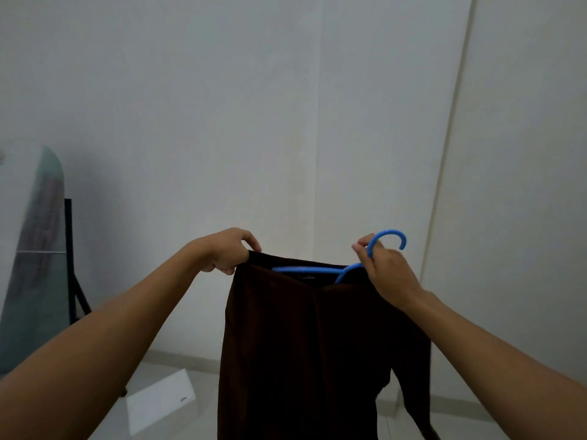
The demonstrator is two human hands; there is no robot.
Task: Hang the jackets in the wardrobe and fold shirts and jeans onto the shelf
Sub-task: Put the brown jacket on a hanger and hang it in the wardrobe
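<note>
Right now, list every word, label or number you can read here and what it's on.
None can be read.
Neck label inside the dark brown jacket, below the blue hanger: a pale smudge, too blurred.
Small mark on the white box on the floor: too small.

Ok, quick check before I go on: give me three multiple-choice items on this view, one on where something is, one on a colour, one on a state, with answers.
1. Where is the mirror?
A. far left, leaning on a black stand
B. far right
C. flat on the floor

2. What colour is the hanger?
A. red
B. white
C. blue

3. What is the left hand doing?
A. hanging idle
B. pinching the jacket's top edge
C. gripping the hanger hook

Answers: 1 A, it stands at the left edge of the view. 2 C, hook and bar are blue. 3 B, its fingers curl on the dark fabric, while the right hand holds the hanger neck.
</note>
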